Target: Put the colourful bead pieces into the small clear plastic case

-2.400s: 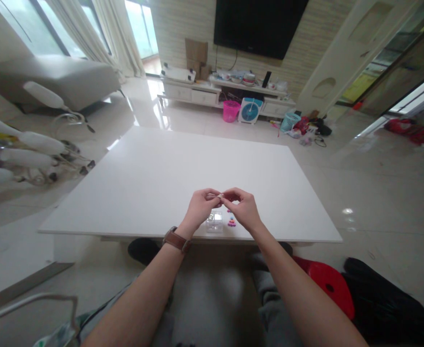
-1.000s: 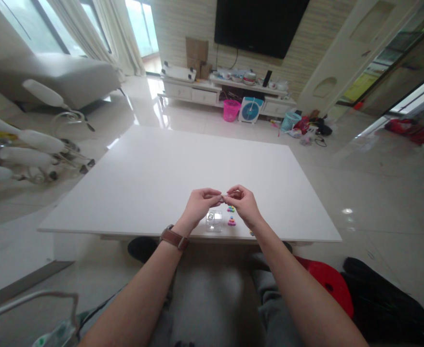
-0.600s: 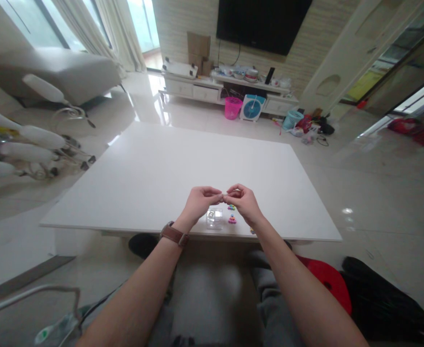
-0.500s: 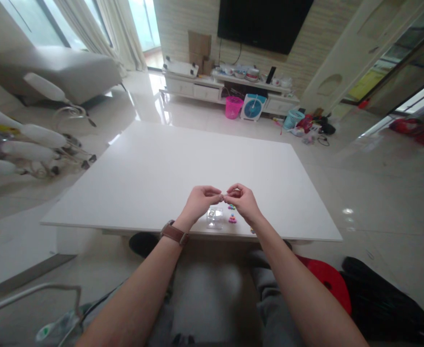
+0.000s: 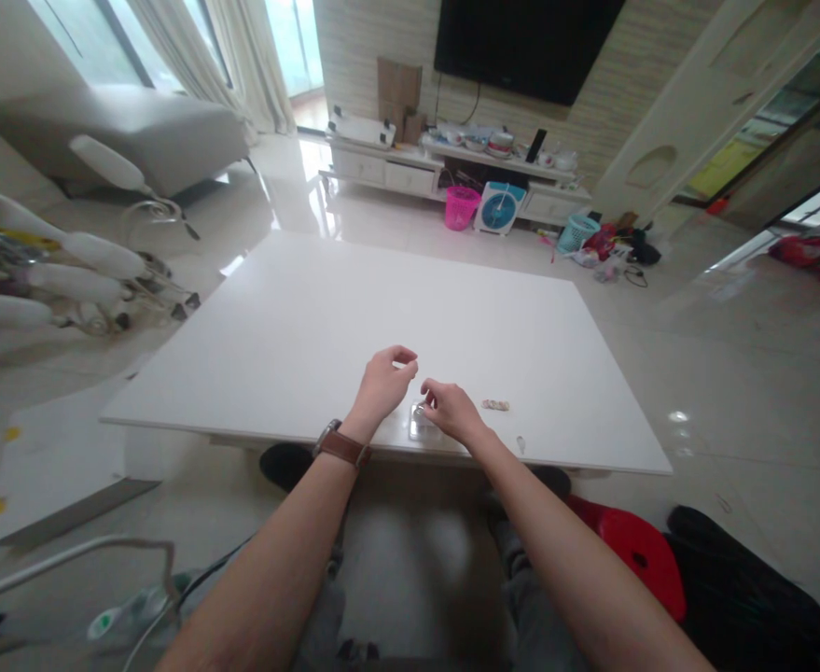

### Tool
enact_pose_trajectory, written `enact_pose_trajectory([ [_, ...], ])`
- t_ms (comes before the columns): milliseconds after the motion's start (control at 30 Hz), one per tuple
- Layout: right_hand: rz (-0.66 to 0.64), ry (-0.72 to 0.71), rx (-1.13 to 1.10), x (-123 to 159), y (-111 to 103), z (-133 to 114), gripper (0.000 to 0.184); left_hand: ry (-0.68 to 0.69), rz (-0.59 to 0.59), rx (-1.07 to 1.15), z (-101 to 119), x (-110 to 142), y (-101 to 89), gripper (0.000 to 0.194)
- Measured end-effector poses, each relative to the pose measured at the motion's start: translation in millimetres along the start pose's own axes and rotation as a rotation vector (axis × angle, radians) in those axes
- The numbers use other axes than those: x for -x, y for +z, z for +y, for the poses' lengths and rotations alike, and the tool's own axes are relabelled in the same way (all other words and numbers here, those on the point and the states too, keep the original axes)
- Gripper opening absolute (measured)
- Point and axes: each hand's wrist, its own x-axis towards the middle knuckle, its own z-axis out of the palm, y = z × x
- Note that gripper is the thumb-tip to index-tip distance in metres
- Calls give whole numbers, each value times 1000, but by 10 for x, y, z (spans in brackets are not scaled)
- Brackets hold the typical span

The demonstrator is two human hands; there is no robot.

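My left hand (image 5: 382,381), with a brown watch strap (image 5: 343,448) on its wrist, hovers above the white table (image 5: 396,299). Its fingers are curled toward the thumb; whatever may be between them is too small to make out. A clear plastic box (image 5: 420,427) with compartments lies at the near edge. Over its upper right part is my right hand (image 5: 453,411), fingers bent and pinched near the box, their contents hidden. To the right lie a short patterned strip (image 5: 495,405) and, closer to the edge, a small pale loop-shaped piece (image 5: 521,444).
Beyond the table stand a pink bin (image 5: 461,207), a blue-and-white fan (image 5: 500,207) and a low white cabinet (image 5: 410,177). A red stool (image 5: 626,551) is at the lower right. White-padded chairs (image 5: 102,257) stand on the left.
My hands, fingertips together before, have come apart. The right one has moved down over the box. The coloured pieces seen beside the box no longer show; the strip and pale piece now do.
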Motion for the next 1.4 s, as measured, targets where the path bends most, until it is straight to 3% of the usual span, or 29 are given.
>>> enact_pose_trajectory([
  [333,-139,-130,328,18,46,-50,18,17,7,2,17,-13,-39,15],
  [633,-168,-99,147,27,-10,-49,28,29,10,3,48,11,-62,16],
  [1200,-163,-70,12,0,10,-107,24,40,-19,-38,38,21,-24,15],
  [1300,-96,-78,-90,-10,-184,-156,23,49,-16,-43,43,25,-28,16],
  [1400,95,-75,-293,75,-627,-238,17,53,6,-38,53,38,-20,15],
])
